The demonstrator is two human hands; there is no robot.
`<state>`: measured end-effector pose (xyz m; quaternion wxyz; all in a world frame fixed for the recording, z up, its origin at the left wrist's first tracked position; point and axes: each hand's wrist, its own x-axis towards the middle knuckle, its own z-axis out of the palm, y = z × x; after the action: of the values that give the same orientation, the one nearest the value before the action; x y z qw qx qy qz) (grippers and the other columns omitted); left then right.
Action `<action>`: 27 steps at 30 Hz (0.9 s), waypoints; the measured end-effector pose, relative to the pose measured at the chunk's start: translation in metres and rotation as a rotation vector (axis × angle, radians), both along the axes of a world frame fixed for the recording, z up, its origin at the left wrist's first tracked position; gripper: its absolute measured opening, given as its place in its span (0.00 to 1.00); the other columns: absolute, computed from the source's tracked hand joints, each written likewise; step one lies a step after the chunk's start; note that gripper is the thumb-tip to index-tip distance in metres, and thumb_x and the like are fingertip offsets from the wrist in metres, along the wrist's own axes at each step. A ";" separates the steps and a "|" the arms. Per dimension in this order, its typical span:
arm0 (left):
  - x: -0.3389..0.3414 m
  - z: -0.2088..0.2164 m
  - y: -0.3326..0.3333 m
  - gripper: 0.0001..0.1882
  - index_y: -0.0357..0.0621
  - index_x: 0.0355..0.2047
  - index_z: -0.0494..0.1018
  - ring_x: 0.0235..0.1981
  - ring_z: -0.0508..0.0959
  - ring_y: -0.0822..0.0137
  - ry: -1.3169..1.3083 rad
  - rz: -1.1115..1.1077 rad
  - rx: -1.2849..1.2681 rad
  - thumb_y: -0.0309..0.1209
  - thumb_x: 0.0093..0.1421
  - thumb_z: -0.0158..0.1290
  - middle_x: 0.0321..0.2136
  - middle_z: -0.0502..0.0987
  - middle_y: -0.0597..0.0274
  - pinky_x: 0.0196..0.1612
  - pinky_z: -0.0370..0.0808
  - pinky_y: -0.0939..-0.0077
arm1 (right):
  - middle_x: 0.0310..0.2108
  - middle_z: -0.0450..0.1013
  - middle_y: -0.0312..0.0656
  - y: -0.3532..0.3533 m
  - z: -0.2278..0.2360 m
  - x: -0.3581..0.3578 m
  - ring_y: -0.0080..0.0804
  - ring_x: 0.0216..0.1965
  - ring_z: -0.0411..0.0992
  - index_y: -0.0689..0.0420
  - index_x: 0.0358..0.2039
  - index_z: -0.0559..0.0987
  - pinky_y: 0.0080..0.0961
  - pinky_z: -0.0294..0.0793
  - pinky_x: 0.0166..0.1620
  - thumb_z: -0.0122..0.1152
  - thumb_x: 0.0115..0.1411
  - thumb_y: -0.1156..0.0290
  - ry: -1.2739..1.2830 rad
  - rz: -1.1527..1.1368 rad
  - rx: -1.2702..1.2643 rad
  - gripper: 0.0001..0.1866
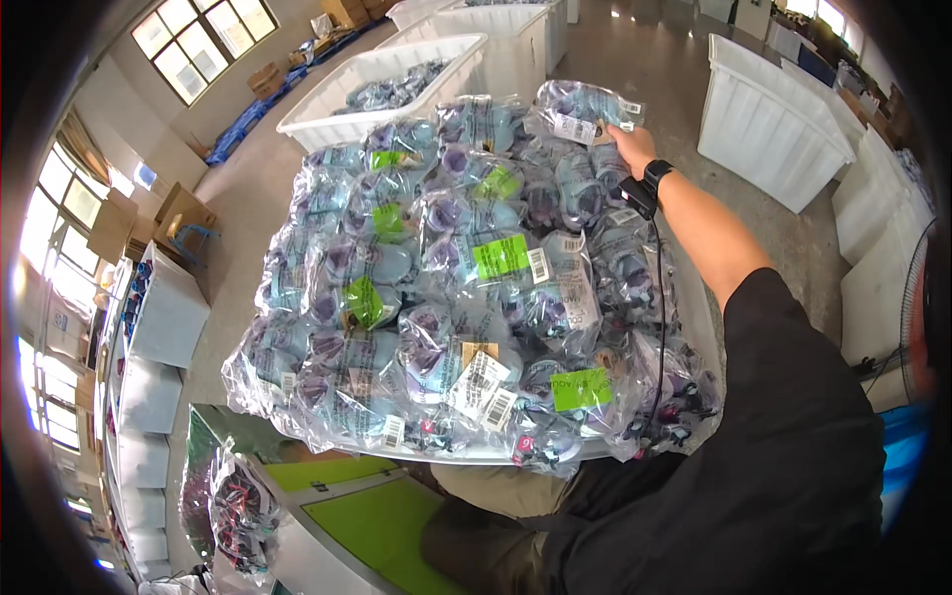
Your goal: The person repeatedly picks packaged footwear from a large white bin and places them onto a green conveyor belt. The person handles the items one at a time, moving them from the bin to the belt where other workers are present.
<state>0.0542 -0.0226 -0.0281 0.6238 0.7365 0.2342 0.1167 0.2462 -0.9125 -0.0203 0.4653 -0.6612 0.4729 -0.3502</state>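
My right hand [632,149] reaches to the far right corner of a heaped pile, its fingers closed on the end of a clear plastic bag of shoes [578,99]. That bag carries a white label and lies on top of the others. Several more bagged pairs of light blue and purple shoes [451,213] are stacked in rows below and nearer to me. Some bags bear green stickers [501,257], others white barcode labels [483,389]. The pile rises above the rim of a pale bin [708,322]. My left hand is out of view.
Beyond the pile stands a white bin [461,45] partly filled with similar bags. More white bins [769,119] stand at the right. At lower left are a green-panelled cabinet [372,526] and a bag of dark and red items [241,511]. A fan [917,317] is at the right edge.
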 end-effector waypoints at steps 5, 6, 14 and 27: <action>0.003 -0.001 -0.006 0.14 0.42 0.51 0.71 0.18 0.68 0.80 -0.018 0.029 0.035 0.25 0.66 0.55 0.28 0.77 0.64 0.18 0.60 0.88 | 0.27 0.76 0.45 -0.008 -0.012 -0.004 0.31 0.27 0.73 0.68 0.39 0.79 0.34 0.70 0.28 0.67 0.58 0.56 -0.154 0.019 0.043 0.24; 0.004 -0.001 -0.007 0.14 0.42 0.51 0.71 0.18 0.67 0.80 -0.024 0.027 0.034 0.25 0.66 0.55 0.27 0.77 0.64 0.18 0.60 0.87 | 0.27 0.76 0.44 -0.008 -0.009 -0.007 0.31 0.26 0.73 0.67 0.38 0.79 0.33 0.69 0.27 0.67 0.58 0.55 -0.140 0.041 0.084 0.23; -0.002 -0.008 -0.003 0.12 0.42 0.50 0.72 0.16 0.66 0.80 -0.031 0.027 0.035 0.24 0.66 0.54 0.25 0.76 0.65 0.17 0.59 0.87 | 0.30 0.80 0.43 0.001 -0.007 0.011 0.29 0.28 0.75 0.65 0.38 0.82 0.32 0.72 0.30 0.70 0.57 0.61 -0.189 -0.078 -0.016 0.18; 0.001 -0.011 -0.009 0.14 0.40 0.50 0.71 0.16 0.65 0.79 -0.005 0.042 0.111 0.28 0.65 0.54 0.25 0.75 0.64 0.17 0.58 0.85 | 0.13 0.66 0.37 -0.015 -0.015 -0.016 0.26 0.12 0.61 0.59 0.14 0.71 0.32 0.56 0.16 0.66 0.61 0.51 -0.239 0.089 -0.044 0.28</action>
<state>0.0556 -0.0311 -0.0387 0.5800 0.7647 0.2411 0.1441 0.2300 -0.9273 -0.0349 0.5189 -0.6450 0.3765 -0.4158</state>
